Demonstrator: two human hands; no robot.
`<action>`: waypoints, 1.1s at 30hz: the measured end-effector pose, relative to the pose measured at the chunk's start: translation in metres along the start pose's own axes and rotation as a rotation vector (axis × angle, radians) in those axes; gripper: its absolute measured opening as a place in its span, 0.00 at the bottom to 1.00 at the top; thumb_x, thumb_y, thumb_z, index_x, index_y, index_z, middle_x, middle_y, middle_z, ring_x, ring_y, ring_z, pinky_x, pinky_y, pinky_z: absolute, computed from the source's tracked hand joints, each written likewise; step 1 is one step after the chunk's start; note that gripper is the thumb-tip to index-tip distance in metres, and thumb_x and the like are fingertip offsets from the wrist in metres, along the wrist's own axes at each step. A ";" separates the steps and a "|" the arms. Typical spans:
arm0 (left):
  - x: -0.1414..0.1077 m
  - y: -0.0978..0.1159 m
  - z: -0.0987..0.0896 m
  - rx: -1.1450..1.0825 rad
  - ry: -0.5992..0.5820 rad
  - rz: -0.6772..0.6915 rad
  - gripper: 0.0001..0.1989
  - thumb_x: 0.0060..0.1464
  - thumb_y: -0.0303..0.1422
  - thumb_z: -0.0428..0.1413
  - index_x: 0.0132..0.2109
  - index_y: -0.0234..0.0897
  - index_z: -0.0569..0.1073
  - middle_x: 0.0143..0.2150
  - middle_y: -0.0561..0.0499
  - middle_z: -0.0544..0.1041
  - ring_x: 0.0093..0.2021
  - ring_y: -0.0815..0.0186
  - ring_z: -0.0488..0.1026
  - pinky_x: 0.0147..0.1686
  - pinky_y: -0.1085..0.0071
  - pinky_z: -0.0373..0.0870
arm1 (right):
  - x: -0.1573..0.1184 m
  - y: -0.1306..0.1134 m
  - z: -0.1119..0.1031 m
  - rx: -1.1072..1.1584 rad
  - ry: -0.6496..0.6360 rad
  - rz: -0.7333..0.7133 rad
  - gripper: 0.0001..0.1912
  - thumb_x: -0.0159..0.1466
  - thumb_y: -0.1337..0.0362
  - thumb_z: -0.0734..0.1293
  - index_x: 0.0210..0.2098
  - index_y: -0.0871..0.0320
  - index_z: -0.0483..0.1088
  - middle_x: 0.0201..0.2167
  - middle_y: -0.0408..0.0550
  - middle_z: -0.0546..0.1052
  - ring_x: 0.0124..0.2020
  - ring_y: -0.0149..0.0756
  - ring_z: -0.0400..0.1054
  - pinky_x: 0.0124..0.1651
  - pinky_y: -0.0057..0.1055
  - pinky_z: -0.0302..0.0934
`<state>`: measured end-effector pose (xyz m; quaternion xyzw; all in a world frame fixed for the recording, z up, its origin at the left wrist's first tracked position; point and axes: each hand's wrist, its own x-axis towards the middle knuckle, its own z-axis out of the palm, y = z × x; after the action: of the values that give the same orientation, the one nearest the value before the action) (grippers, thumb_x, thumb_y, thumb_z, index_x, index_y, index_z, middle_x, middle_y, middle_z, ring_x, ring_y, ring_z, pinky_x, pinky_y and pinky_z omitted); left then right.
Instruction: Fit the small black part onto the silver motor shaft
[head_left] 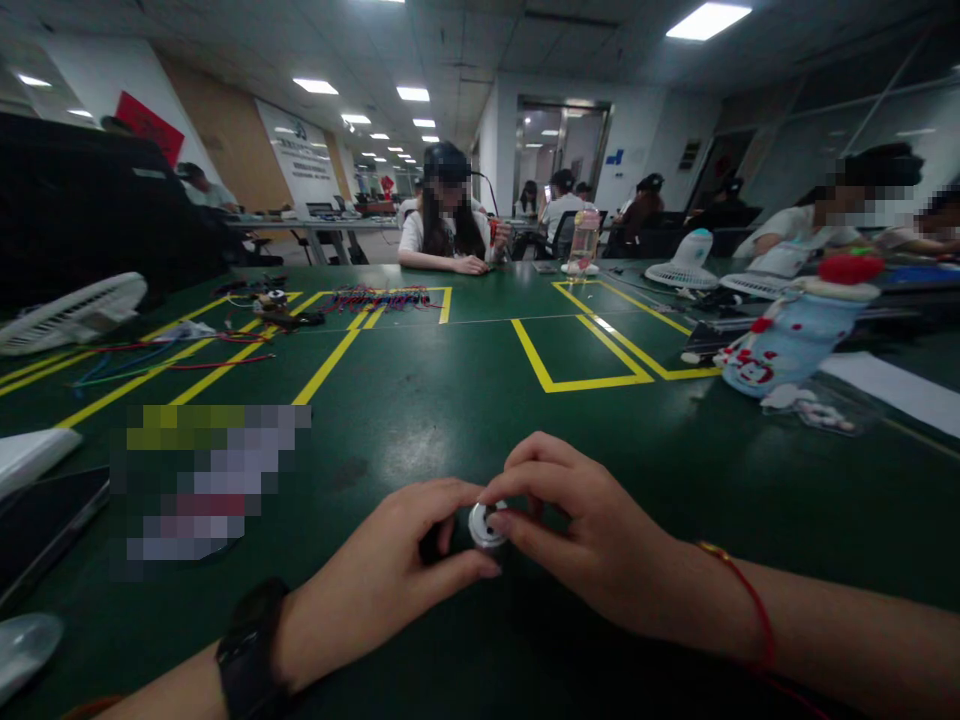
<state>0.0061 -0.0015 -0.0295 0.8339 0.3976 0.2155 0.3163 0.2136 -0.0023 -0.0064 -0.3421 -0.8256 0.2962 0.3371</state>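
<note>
A small round silvery metal cylinder [488,527] with dark spots on its top face stands on the green table in front of me. My left hand [409,540], a black watch on its wrist, curls round the cylinder from the left, index finger behind and thumb in front. From the right, my right hand [574,515] reaches over it, thumb and index fingertip pinched at the top face. Whatever lies between those two fingertips is too small to make out. A red cord bracelet [754,595] circles the right wrist.
On the green table [420,400] with yellow tape lines, loose wires [390,298] lie at the back left. A light blue bottle [795,335] and a small plastic bag [817,410] are at right, a white fan [71,312] at left. Across the table sits a person [448,215].
</note>
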 end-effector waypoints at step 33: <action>-0.011 -0.006 -0.010 0.042 0.010 -0.033 0.13 0.53 0.28 0.56 0.46 0.43 0.67 0.39 0.54 0.72 0.37 0.63 0.69 0.38 0.68 0.66 | -0.016 0.031 -0.003 0.468 0.098 0.407 0.15 0.66 0.55 0.62 0.28 0.59 0.67 0.23 0.39 0.67 0.24 0.26 0.59 0.26 0.25 0.54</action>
<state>-0.0096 -0.0033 -0.0277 0.8327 0.4173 0.2059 0.3002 0.2359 0.0047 -0.0323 -0.4271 -0.6323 0.5229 0.3799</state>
